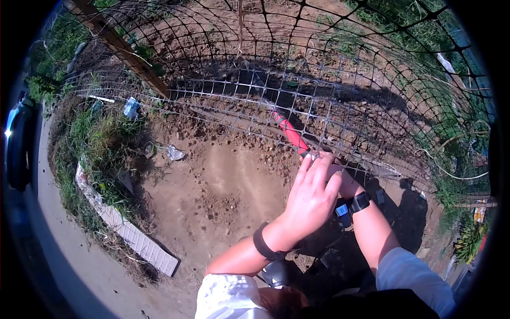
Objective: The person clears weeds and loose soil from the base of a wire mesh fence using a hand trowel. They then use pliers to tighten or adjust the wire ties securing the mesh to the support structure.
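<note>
Right of centre in the frame, the left hand lies flat with its fingers stretched and close together, laid over the right hand, which it mostly hides. Whether the right hand is closed on anything I cannot tell. Both meet at the near end of a red handle, which slants up and to the left from the fingertips and lies against the lower edge of the wire mesh fence; the stacked hands look set to bear down on it together. The fence arches across the upper half of the frame, tied to a wooden post at upper left. Bare dug soil fills the middle, with a pale paving slab at lower left
</note>
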The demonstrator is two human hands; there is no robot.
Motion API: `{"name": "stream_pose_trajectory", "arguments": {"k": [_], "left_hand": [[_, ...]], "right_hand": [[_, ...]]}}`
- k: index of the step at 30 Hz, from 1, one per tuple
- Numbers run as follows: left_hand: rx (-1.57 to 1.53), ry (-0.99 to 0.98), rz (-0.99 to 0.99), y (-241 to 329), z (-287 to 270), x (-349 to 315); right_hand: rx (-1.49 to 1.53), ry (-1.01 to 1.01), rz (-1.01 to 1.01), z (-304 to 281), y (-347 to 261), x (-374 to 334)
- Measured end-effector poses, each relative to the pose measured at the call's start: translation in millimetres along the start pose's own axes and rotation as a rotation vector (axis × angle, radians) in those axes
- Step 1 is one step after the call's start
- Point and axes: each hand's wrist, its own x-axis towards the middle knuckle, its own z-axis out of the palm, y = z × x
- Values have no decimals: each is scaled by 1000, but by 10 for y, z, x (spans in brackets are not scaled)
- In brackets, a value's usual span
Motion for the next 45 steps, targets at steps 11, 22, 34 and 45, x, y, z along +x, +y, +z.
{"name": "stream_pose_trajectory", "arguments": {"k": [11,22,34,45], "left_hand": [[-27,-28,8,68,-51,0],[-114,-9,-65,-23,-95,-6],[35,-69,-6,28,-10,-3],[148,-134,-43,63,43,-8]], "right_hand": [[203,-72,534,751,92,601],[-493,-52,117,68,3,85],[-378,-172,119,-370,-184,-178],[-247,138,586,-164,-334,-693]]}}
